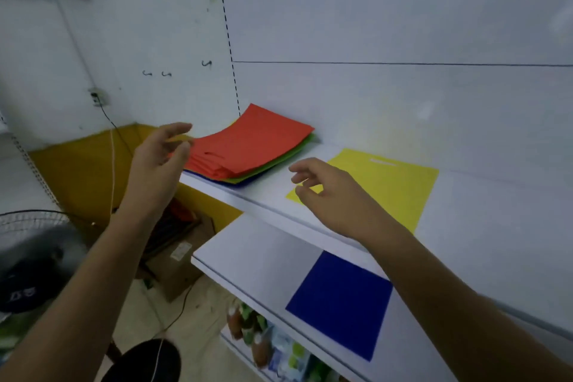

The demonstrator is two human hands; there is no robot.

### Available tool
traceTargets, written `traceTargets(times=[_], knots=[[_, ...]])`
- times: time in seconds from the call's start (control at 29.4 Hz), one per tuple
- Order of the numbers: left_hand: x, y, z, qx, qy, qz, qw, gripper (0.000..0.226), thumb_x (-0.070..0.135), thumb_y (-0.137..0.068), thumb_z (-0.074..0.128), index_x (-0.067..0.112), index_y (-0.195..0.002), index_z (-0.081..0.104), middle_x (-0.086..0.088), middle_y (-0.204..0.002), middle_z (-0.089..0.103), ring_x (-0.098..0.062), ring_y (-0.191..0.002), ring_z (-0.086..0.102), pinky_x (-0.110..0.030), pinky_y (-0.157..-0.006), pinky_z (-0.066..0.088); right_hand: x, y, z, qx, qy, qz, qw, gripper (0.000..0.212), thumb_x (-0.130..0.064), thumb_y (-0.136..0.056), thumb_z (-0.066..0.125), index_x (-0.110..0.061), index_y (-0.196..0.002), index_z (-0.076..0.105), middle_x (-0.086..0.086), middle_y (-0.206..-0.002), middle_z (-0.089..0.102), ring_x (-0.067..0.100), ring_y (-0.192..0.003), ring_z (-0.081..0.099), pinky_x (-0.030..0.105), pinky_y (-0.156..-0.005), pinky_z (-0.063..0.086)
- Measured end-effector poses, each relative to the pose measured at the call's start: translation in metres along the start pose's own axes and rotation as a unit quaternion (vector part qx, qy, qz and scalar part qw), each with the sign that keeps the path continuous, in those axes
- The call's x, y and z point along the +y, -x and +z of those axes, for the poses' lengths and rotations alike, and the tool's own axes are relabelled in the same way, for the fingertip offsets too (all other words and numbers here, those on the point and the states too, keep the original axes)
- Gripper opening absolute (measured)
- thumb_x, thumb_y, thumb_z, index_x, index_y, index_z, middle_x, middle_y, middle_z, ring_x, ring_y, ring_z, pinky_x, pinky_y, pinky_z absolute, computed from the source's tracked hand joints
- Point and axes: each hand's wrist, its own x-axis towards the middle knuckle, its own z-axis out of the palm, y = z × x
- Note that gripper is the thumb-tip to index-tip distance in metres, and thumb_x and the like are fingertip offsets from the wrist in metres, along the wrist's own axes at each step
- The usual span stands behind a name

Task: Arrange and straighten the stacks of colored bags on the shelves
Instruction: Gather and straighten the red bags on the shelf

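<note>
A stack of flat bags [251, 143] lies at the left end of the upper white shelf [269, 192], red on top with green, yellow and blue edges showing beneath. My left hand [161, 158] hovers just left of the stack's front corner, fingers relaxed and holding nothing. A single yellow bag [384, 186] lies flat on the same shelf to the right. My right hand [325, 192] hangs over that bag's near-left corner with loosely curled fingers, empty. One blue bag [341, 301] lies flat on the lower shelf [248, 254].
A white back panel rises behind the shelves. Bottles and packets [266, 341] fill the level below. On the floor to the left stand a fan [34, 257], a cardboard box [176, 263] and a black stool [145, 363], with cables running down the wall.
</note>
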Motion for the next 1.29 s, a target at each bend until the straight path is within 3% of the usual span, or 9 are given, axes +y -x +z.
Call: traceTargets(times=[0.34,0.48,0.65,0.75,0.82,0.92,1.06,1.16,1.29], knots=[[-0.057,-0.106,0.023,-0.050,-0.030,0.011,0.998,0.027,0.011,-0.096,0.048,0.025,-0.115,0.061,0.004,-0.107,0.065,-0.003,-0.104,0.060,-0.018,-0.080,0.044,0.039,-0.074,0.033,-0.076,0.055,0.039,0.995,0.035,-0.030,-0.093,0.050,-0.029,-0.128,0.046,-0.015,-0.113,0.057,0.003,-0.101,0.052,0.017,-0.082,0.041],[-0.096,-0.153,0.025,-0.103,0.000,0.037,0.994,0.026,0.005,-0.095,0.048,0.019,-0.110,0.065,0.007,-0.109,0.067,-0.003,-0.108,0.059,-0.020,-0.092,0.043,0.042,-0.098,0.051,-0.070,0.053,0.051,0.995,0.035,-0.026,-0.094,0.050,-0.029,-0.129,0.048,-0.018,-0.101,0.059,0.003,-0.091,0.057,0.015,-0.075,0.044],[-0.150,-0.218,0.026,-0.182,0.005,0.044,0.982,0.025,0.008,-0.095,0.049,0.020,-0.110,0.064,0.010,-0.108,0.068,0.006,-0.104,0.059,-0.018,-0.090,0.041,0.040,-0.142,0.079,-0.020,0.082,0.082,0.993,0.033,-0.032,-0.095,0.049,-0.034,-0.128,0.051,-0.020,-0.087,0.056,0.000,-0.081,0.056,0.015,-0.074,0.042],[-0.188,-0.253,0.030,-0.297,-0.066,0.029,0.952,0.022,0.021,-0.095,0.051,0.025,-0.114,0.061,0.008,-0.116,0.063,-0.004,-0.108,0.057,-0.021,-0.088,0.040,0.037,-0.172,0.098,0.043,0.106,0.134,0.984,0.033,-0.039,-0.095,0.049,-0.031,-0.127,0.054,-0.015,-0.083,0.055,-0.001,-0.072,0.051,0.019,-0.074,0.040],[-0.209,-0.267,0.033,-0.367,-0.141,0.031,0.919,0.032,0.035,-0.094,0.051,0.023,-0.123,0.057,0.005,-0.124,0.058,-0.011,-0.114,0.053,-0.026,-0.096,0.038,0.041,-0.188,0.107,0.076,0.145,0.175,0.971,0.034,-0.043,-0.094,0.047,-0.030,-0.126,0.054,-0.010,-0.088,0.059,0.008,-0.079,0.054,0.026,-0.079,0.043],[-0.229,-0.270,0.040,-0.438,-0.211,0.018,0.874,0.053,0.053,-0.091,0.044,0.020,-0.131,0.053,0.001,-0.137,0.051,-0.014,-0.124,0.046,-0.029,-0.106,0.031,0.052,-0.197,0.119,0.101,0.235,0.237,0.937,0.037,-0.052,-0.092,0.044,-0.035,-0.124,0.053,-0.004,-0.111,0.064,0.018,-0.102,0.058,0.034,-0.090,0.046],[-0.241,-0.258,0.050,-0.505,-0.263,0.044,0.821,0.065,0.065,-0.090,0.034,0.021,-0.135,0.049,-0.003,-0.144,0.045,-0.018,-0.131,0.041,-0.027,-0.106,0.026,0.056,-0.204,0.127,0.119,0.287,0.306,0.900,0.042,-0.056,-0.089,0.046,-0.036,-0.127,0.048,-0.002,-0.113,0.063,0.022,-0.105,0.058,0.034,-0.088,0.046],[-0.239,-0.253,0.052,-0.503,-0.264,0.079,0.819,0.053,0.052,-0.096,0.034,0.018,-0.134,0.048,-0.006,-0.143,0.044,-0.018,-0.134,0.037,-0.025,-0.103,0.025,0.057,-0.203,0.124,0.121,0.282,0.334,0.891,0.046,-0.046,-0.090,0.052,-0.032,-0.133,0.045,0.001,-0.123,0.059,0.021,-0.110,0.055,0.031,-0.090,0.043],[-0.247,-0.252,0.056,-0.525,-0.226,0.103,0.814,0.060,0.057,-0.093,0.036,0.022,-0.142,0.041,0.000,-0.151,0.034,-0.015,-0.138,0.031,-0.027,-0.110,0.021,0.064,-0.200,0.122,0.199,0.189,0.320,0.907,0.040,-0.025,-0.087,0.064,-0.021,-0.126,0.055,0.004,-0.123,0.059,0.014,-0.098,0.051,0.023,-0.080,0.036]])
